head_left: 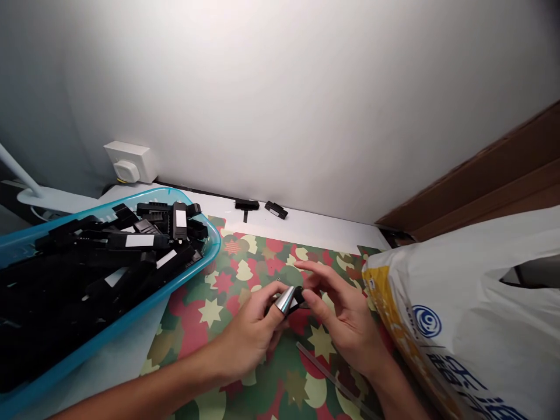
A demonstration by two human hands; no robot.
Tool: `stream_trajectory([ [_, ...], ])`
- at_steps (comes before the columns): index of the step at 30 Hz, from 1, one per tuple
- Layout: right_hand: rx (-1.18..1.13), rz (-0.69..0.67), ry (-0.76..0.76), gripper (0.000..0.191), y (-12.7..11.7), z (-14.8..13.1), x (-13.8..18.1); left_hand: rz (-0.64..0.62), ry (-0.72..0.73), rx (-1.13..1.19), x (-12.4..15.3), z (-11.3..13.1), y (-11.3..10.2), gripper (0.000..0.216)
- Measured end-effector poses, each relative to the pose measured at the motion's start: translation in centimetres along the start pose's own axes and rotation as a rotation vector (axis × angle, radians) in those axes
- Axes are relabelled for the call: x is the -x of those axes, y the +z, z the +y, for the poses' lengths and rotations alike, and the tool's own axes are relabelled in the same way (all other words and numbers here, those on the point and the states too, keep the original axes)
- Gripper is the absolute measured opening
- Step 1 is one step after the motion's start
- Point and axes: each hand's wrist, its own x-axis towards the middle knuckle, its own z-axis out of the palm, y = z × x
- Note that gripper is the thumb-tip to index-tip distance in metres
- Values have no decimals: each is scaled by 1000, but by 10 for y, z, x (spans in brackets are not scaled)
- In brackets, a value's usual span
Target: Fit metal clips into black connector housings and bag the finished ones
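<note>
The left hand (252,333) pinches a black part (298,294), exposed end beside the right hand (350,322), its fingers loosely parted.

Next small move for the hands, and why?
Probably steady the exposed end of the black piece with the right hand: the left hand, wearing a metal thumb cap, already holds it, and the right hand is right at that end, though whether it grips is unclear.

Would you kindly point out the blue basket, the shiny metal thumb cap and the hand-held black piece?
Blue basket (214,240): head view, on its right-end rim.
Shiny metal thumb cap (285,300): head view, on its middle.
Hand-held black piece (298,293): head view, on its exposed far end.
</note>
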Motion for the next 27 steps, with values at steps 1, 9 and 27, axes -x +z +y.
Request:
stream_trajectory([
  [1,-17,-13,23,32,1,1,1,10,3,-18,0,-1,0,53],
  [9,-281,-94,144,31,2,5,1,39,13,-126,0,0,1,38],
  [27,342,-110,-289,71,0,4,2,158,43,-430,4,0,12,26],
])
